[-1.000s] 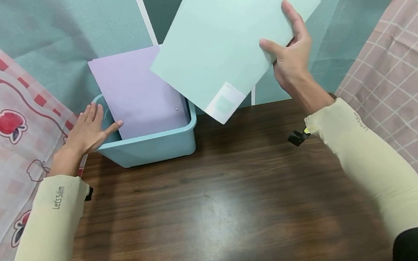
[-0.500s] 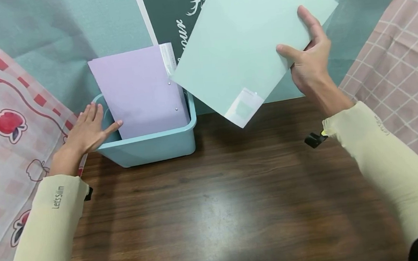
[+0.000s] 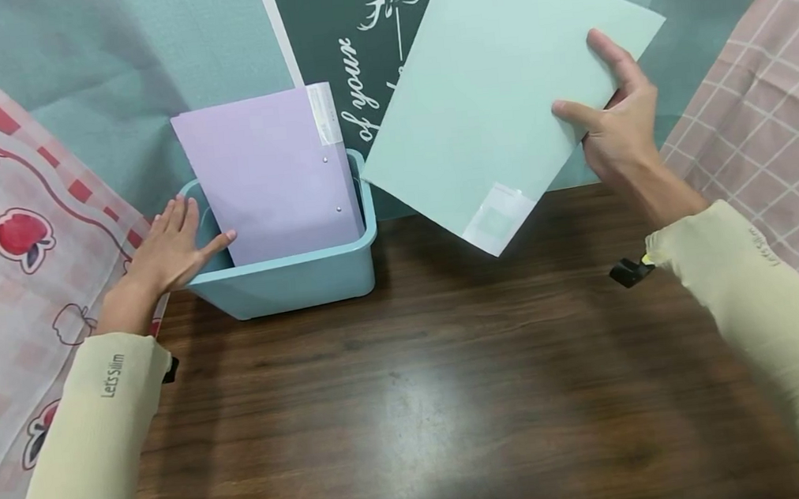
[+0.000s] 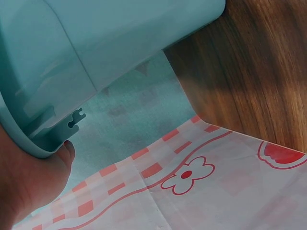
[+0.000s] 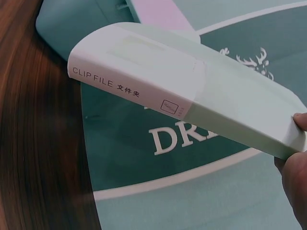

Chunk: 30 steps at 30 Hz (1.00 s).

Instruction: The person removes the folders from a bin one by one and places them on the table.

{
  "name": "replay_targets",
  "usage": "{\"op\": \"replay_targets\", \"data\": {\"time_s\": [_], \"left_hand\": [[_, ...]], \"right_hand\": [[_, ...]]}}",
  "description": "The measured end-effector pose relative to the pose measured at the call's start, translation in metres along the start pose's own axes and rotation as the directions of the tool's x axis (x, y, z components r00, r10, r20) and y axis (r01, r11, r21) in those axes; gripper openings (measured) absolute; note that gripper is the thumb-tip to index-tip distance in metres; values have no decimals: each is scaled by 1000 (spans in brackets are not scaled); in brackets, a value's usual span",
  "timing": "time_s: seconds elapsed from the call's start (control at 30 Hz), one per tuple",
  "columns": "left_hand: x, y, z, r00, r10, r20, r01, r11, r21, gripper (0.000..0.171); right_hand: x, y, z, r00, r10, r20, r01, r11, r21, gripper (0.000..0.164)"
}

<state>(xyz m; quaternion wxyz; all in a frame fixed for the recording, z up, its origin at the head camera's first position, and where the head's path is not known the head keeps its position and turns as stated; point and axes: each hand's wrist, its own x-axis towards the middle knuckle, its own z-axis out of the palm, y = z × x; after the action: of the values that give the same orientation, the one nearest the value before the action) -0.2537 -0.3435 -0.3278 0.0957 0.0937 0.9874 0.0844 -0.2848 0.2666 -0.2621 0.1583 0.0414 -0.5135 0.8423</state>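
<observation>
Purple folder [image 3: 268, 178] in bin [image 3: 288, 279] — dark poster [image 3: 354, 55] behind

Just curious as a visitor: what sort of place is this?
Probably a makeshift desk set up for filming: a wooden table, patterned cloths draped around it, and clip-file folders, one lilac folder standing in a blue bin.

Folder [image 3: 494, 106] in air: pale mint green, white label patch at corner, spine white with grey lettering. Second folder [image 3: 268, 178]: lilac, white spine strip. Bin [image 3: 295, 278]: light blue. Table [image 3: 412, 391]: dark brown woodgrain. Left cloth [image 3: 5, 220]: pink-white check, red apples and flowers. Right cloth [image 3: 772, 106]: dusty pink, white grid. Sleeves [image 3: 89, 451]: cream.
</observation>
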Motion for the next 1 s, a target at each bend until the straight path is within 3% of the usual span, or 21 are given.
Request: {"op": "replay_targets", "data": {"time_s": [0.5, 1.0], "left_hand": [[0, -1, 1, 1000, -4, -5, 4, 1000, -7, 108], [-1, 0, -2, 1000, -4, -5, 4, 1000, -10, 107]], "right_hand": [[2, -7, -33, 1000, 5, -14, -6, 999, -47, 95], [-1, -11, -64, 995, 65, 71, -44, 964, -262, 94]]}}
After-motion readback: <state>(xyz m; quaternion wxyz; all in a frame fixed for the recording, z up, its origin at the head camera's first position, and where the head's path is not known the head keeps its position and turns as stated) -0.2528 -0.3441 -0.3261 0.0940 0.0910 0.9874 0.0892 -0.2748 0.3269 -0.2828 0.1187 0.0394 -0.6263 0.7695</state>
